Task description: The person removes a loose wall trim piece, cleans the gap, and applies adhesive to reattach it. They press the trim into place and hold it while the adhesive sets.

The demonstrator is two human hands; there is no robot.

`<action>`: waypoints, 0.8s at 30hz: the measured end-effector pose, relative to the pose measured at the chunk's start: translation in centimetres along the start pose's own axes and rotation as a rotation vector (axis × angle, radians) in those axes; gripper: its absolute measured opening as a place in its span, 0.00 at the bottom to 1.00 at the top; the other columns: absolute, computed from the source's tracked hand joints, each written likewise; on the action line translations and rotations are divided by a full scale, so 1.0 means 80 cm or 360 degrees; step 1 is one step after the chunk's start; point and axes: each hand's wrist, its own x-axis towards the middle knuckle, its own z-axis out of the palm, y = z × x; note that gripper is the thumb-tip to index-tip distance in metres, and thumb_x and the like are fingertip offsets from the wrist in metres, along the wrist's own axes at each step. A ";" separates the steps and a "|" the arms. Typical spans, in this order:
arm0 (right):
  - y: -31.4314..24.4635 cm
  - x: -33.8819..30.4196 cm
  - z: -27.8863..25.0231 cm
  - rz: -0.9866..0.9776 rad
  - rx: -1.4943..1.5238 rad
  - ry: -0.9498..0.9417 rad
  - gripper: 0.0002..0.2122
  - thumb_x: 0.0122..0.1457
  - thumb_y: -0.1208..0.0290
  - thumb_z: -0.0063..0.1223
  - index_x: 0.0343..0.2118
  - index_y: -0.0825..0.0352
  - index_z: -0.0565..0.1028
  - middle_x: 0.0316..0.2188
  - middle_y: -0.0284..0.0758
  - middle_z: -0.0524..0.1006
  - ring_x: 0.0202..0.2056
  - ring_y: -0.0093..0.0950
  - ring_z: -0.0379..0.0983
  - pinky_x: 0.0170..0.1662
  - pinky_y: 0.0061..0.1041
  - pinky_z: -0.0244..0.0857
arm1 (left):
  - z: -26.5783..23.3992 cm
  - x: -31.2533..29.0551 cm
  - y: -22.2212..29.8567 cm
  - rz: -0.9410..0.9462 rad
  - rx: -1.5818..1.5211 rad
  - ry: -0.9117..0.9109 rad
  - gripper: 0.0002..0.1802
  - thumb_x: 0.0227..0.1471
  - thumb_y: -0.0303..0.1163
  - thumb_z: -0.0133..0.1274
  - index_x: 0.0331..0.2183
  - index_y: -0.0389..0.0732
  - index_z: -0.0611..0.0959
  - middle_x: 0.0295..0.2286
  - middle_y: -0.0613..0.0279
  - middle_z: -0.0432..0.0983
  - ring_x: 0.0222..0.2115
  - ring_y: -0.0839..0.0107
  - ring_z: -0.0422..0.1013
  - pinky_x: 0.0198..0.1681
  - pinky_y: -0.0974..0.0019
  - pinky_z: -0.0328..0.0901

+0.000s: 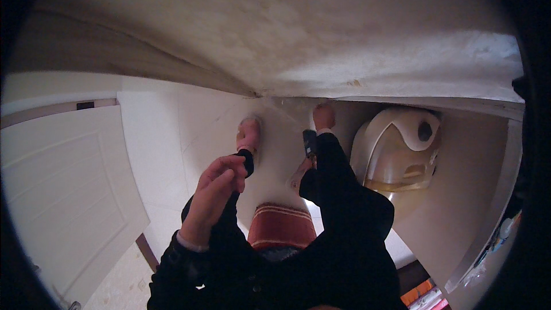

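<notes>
My left hand (pixel 215 192) is raised over my left leg, its fingers loosely bent and nothing visible in them. My right arm reaches down and forward to the floor by the hanging edge of a large beige cloth-like surface (pixel 356 51). There my right hand (pixel 324 116) is closed; its fingertips and anything inside them are hidden from view. Just beside its white cuff is a small dark flat object (pixel 310 143), whose kind I cannot make out. My left foot, in a pink slipper (pixel 248 132), rests on the floor; my other foot (pixel 301 175) is partly behind the right sleeve.
A red padded seat (pixel 281 224) with pale stripes lies between my legs. To the right stands a rounded cream and gold plastic appliance (pixel 399 149) against a pale panel (pixel 470 195). On the left is a white door (pixel 69 189). Colourful packages (pixel 425 295) sit at the lower right.
</notes>
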 end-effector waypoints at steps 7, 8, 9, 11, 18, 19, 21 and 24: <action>0.023 0.008 0.014 -0.0072 0.0461 -0.0344 0.12 0.56 0.65 0.51 0.25 0.69 0.78 0.27 0.49 0.79 0.29 0.41 0.78 0.31 0.42 0.71 | -0.004 0.001 -0.002 0.0082 -0.0034 0.0032 0.17 0.59 0.30 0.46 0.49 0.35 0.73 0.36 0.62 0.73 0.33 0.74 0.69 0.41 0.71 0.64; 0.030 0.011 0.017 0.0422 0.1242 -0.0689 0.12 0.56 0.65 0.52 0.24 0.70 0.77 0.26 0.48 0.79 0.29 0.40 0.78 0.31 0.42 0.71 | -0.004 0.000 -0.002 0.0069 -0.0007 0.0031 0.17 0.59 0.30 0.46 0.49 0.35 0.73 0.36 0.62 0.73 0.33 0.74 0.69 0.41 0.71 0.64; 0.031 0.013 0.020 0.0773 0.1684 -0.0822 0.12 0.56 0.65 0.53 0.24 0.71 0.77 0.25 0.48 0.78 0.29 0.40 0.78 0.32 0.42 0.71 | -0.005 0.000 -0.002 0.0059 0.0011 0.0015 0.17 0.59 0.30 0.46 0.49 0.35 0.73 0.36 0.62 0.73 0.33 0.74 0.69 0.41 0.71 0.64; 0.024 0.010 0.018 0.0928 0.1881 -0.0705 0.12 0.56 0.66 0.54 0.24 0.72 0.76 0.25 0.49 0.78 0.28 0.41 0.77 0.32 0.41 0.70 | -0.006 0.001 -0.002 0.0065 0.0024 0.0003 0.17 0.59 0.31 0.47 0.49 0.35 0.74 0.36 0.62 0.73 0.33 0.74 0.69 0.40 0.71 0.64; -0.033 -0.044 -0.046 -0.0225 0.0376 0.0788 0.13 0.57 0.71 0.51 0.45 0.68 0.72 0.36 0.46 0.75 0.32 0.48 0.75 0.36 0.43 0.70 | -0.003 -0.006 -0.002 0.0027 -0.0048 -0.0007 0.17 0.59 0.31 0.48 0.49 0.36 0.73 0.36 0.62 0.74 0.33 0.74 0.69 0.41 0.70 0.64; -0.032 -0.045 -0.054 -0.0291 0.0221 0.0648 0.14 0.57 0.72 0.50 0.46 0.67 0.71 0.37 0.45 0.75 0.33 0.47 0.75 0.36 0.43 0.70 | -0.003 -0.007 -0.002 0.0024 -0.0070 0.0006 0.17 0.59 0.31 0.48 0.49 0.36 0.73 0.36 0.62 0.74 0.33 0.74 0.69 0.41 0.70 0.64; -0.021 -0.039 -0.066 -0.0420 -0.0084 0.0346 0.15 0.57 0.73 0.49 0.49 0.65 0.70 0.40 0.43 0.74 0.35 0.45 0.76 0.36 0.41 0.71 | -0.005 -0.006 -0.002 0.0024 -0.0036 0.0003 0.17 0.59 0.31 0.48 0.49 0.36 0.73 0.36 0.62 0.74 0.33 0.74 0.69 0.41 0.70 0.64; -0.002 -0.013 -0.065 -0.0398 -0.0478 0.0199 0.14 0.57 0.72 0.48 0.47 0.63 0.71 0.35 0.40 0.77 0.31 0.41 0.78 0.32 0.39 0.72 | -0.007 -0.003 -0.003 0.0022 -0.0015 -0.0020 0.17 0.59 0.31 0.48 0.49 0.36 0.73 0.36 0.62 0.74 0.33 0.75 0.69 0.40 0.70 0.64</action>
